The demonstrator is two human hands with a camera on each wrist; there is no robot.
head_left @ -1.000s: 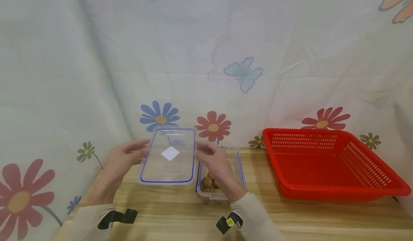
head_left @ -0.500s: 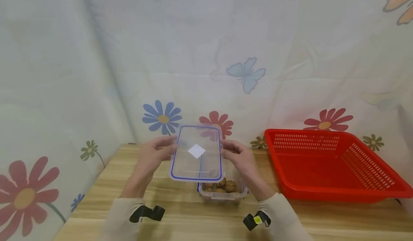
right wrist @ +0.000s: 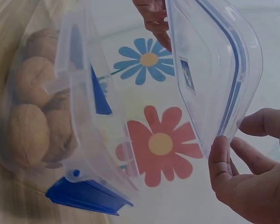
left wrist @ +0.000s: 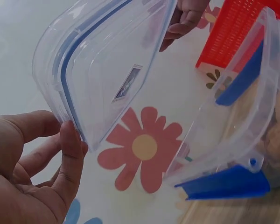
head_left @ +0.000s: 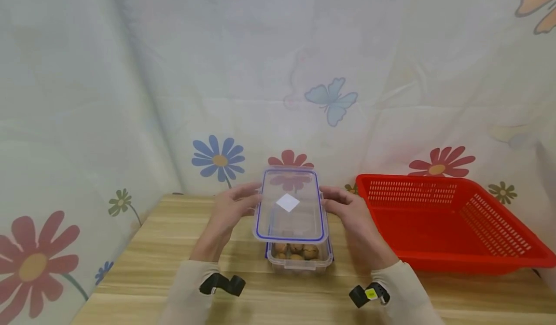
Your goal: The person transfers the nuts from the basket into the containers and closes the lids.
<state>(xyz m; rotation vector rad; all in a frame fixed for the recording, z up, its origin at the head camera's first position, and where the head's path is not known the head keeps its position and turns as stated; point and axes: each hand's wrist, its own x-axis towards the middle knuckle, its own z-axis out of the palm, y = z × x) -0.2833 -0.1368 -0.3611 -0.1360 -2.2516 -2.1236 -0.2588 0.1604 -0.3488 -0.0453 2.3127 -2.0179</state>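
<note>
A clear plastic lid (head_left: 290,221) with a blue seal and a white diamond sticker hangs level above a clear food container (head_left: 300,265). My left hand (head_left: 232,212) pinches the lid's left edge between thumb and fingers. On the opposite edge, my right hand (head_left: 351,214) pinches it the same way. Several walnuts (right wrist: 29,133) lie inside the container, partly hidden by the lid in the head view. In the right wrist view a blue side latch (right wrist: 86,196) is folded outward, and the lid (right wrist: 210,60) is apart from the container's rim.
A red plastic basket (head_left: 438,262) with slotted walls stands to the right on the wooden table (head_left: 156,247). Behind the table hangs a pale curtain (head_left: 260,74) printed with flowers and butterflies.
Both hands have carried the lid to the right, from left of the container to above it. The container and the basket have stayed in place.
</note>
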